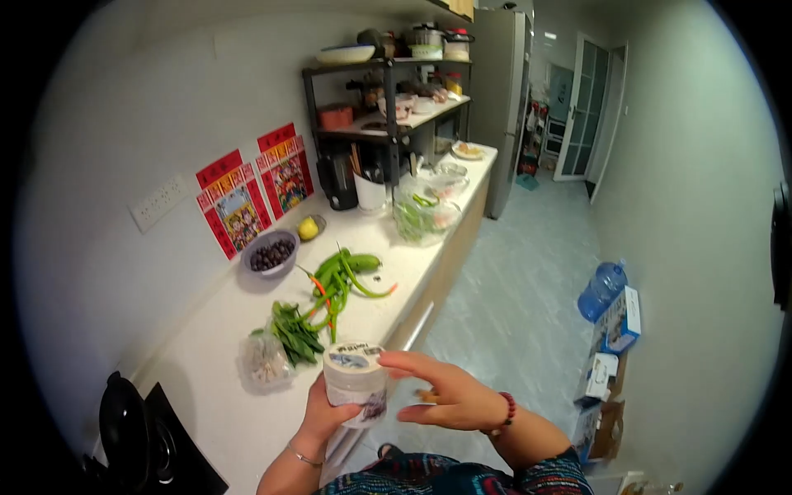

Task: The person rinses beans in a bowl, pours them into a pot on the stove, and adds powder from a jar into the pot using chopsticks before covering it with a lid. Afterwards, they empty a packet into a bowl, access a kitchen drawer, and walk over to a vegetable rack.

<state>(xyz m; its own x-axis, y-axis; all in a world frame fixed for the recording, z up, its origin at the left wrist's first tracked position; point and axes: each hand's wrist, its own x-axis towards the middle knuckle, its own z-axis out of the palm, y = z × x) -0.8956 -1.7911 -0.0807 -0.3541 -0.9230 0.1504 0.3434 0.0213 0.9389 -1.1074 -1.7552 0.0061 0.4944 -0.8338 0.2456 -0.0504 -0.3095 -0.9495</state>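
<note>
My left hand [327, 414] is wrapped round a white cylindrical tub [355, 388] with a pale lid and printed label, held upright in front of the counter's edge. My right hand [450, 392] is just right of the tub, its fingers and thumb apart; the fingertips are close to the lid, and I cannot tell whether they touch it. Beyond the tub, on the counter [214, 412], lie leafy greens [295, 334], a clear plastic bag [266, 363] with pale contents, and long green peppers [340, 285] with some reddish ones.
A purple bowl [271, 252] of dark round fruit and a yellow fruit [308, 228] stand by the wall. Farther along are a bag of greens [422, 213], a kettle [338, 181] and a shelf rack [389, 107]. A black pan [128, 429] is near left; a water bottle [603, 290] stands right.
</note>
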